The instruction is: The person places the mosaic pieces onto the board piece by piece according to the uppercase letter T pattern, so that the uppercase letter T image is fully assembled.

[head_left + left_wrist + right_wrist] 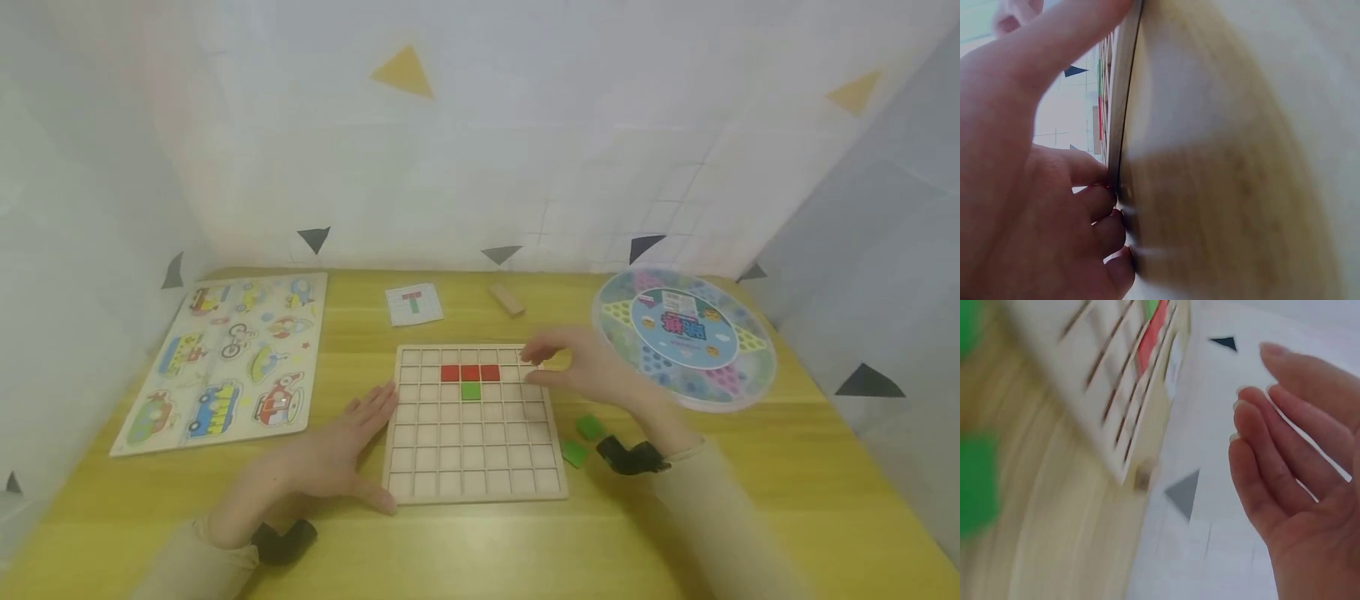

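A square wooden grid board lies in the middle of the table. Three red tiles sit side by side in one of its upper rows, with a green tile directly below the middle one. Against the board's left side rests my left hand, thumb near the lower corner and fingers along the edge; the left wrist view shows its fingertips touching that edge. My right hand hovers over the board's upper right corner. Its fingers are loosely bent and nothing shows between them in the right wrist view.
Two loose green tiles lie right of the board. Behind it are a paper card with a T pattern and a small wooden block. A picture puzzle board lies left; a round game box lies right.
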Tool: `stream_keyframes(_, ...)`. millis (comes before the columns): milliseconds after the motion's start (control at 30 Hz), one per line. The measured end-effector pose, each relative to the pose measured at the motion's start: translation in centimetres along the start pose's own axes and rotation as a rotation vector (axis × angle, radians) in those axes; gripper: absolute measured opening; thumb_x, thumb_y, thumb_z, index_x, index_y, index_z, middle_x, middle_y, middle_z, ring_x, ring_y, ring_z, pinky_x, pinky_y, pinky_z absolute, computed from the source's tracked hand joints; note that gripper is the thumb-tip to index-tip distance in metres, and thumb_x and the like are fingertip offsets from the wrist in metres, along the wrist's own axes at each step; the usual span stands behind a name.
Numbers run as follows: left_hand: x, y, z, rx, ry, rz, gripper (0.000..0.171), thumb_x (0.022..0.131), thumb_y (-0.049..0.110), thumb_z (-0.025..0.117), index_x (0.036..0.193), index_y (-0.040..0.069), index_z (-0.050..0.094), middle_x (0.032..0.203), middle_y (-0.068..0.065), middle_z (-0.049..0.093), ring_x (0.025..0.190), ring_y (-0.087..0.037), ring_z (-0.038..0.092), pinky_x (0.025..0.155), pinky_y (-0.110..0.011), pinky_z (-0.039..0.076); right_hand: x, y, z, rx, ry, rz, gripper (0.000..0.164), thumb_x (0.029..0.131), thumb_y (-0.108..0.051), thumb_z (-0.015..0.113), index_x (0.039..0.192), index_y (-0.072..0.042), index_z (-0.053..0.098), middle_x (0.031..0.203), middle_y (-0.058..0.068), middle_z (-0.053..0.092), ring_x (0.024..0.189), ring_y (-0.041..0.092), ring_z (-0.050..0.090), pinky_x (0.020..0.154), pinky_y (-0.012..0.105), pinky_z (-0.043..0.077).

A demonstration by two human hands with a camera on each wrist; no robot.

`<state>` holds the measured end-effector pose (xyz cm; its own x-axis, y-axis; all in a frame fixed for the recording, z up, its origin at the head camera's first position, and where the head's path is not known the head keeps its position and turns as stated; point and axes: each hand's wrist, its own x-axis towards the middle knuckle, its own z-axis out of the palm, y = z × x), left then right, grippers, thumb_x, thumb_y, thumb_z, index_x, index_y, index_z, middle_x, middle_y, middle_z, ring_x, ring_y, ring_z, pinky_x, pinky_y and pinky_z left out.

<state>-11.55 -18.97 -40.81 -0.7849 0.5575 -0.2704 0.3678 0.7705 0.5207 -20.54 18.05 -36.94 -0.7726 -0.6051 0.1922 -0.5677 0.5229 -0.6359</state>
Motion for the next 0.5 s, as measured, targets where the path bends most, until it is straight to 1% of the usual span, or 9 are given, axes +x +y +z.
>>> stream_keyframes(100, 0.0, 0.1, 0.0, 0.002, -0.004, -0.002, 0.139, 0.065, 0.075, 0.075, 0.161, 0.007, 0.002, 0.168, -0.01, -0.008, 0.154, -0.037, -0.003, 0.124, -0.057, 0.009, -1.9, 1.3, -1.0, -0.04, 0.019, -0.001, 0.025, 0.081, -0.013, 0.083, 0.104, -0.009, 0.074, 0.103, -0.002, 0.074, 0.096, 0.016, 0.068, 0.088, 0.047, 0.057)
stream_keyframes(200, 0.1, 0.0, 0.1, 0.006, -0.006, -0.004, 0.139, 0.064, 0.075, 0.075, 0.161, 0.007, 0.002, 0.168, -0.009, -0.008, 0.154, -0.036, -0.003, 0.124, -0.056, 0.009, -3.7, 2.3, -1.9, -0.094, 0.032, 0.007, 0.025, 0.081, -0.016, 0.084, 0.104, -0.013, 0.075, 0.103, -0.007, 0.074, 0.095, 0.013, 0.067, 0.086, 0.048, 0.057)
stream_keyframes(267, 0.1, -0.1, 0.2, 0.012, -0.007, -0.003, 0.139, 0.064, 0.076, 0.074, 0.161, 0.007, 0.002, 0.168, -0.009, -0.008, 0.154, -0.036, -0.003, 0.124, -0.056, 0.009, -4.8, 2.8, -2.6, -0.099, 0.033, 0.016, 0.025, 0.081, -0.017, 0.084, 0.104, -0.014, 0.074, 0.104, -0.008, 0.074, 0.096, 0.012, 0.066, 0.086, 0.047, 0.057)
stream_keyframes(367, 0.1, -0.2, 0.2, 0.011, -0.003, 0.003, 0.139, 0.065, 0.075, 0.075, 0.161, 0.006, 0.002, 0.168, -0.01, -0.009, 0.154, -0.036, -0.003, 0.124, -0.056, 0.008, -6.3, 3.5, -3.4, -0.109, 0.036, 0.047, 0.026, 0.082, -0.02, 0.083, 0.107, -0.017, 0.074, 0.106, -0.011, 0.073, 0.098, 0.011, 0.065, 0.088, 0.043, 0.056)
stream_keyframes(433, 0.1, -0.2, 0.2, 0.016, -0.002, 0.008, 0.139, 0.065, 0.076, 0.074, 0.161, 0.006, 0.001, 0.168, -0.011, -0.009, 0.154, -0.036, -0.004, 0.124, -0.056, 0.008, -7.1, 3.9, -3.8, -0.104, 0.026, 0.084, 0.027, 0.084, -0.024, 0.082, 0.109, -0.02, 0.074, 0.109, -0.012, 0.072, 0.101, 0.01, 0.064, 0.09, 0.04, 0.055)
stream_keyframes(500, 0.1, -0.2, 0.2, 0.015, -0.001, 0.01, 0.139, 0.065, 0.075, 0.074, 0.161, 0.006, 0.001, 0.168, -0.01, -0.009, 0.154, -0.036, -0.004, 0.124, -0.056, 0.007, -7.8, 4.3, -3.9, -0.088, 0.014, 0.125, 0.027, 0.085, -0.028, 0.08, 0.111, -0.022, 0.073, 0.11, -0.012, 0.072, 0.103, 0.01, 0.064, 0.094, 0.034, 0.053)
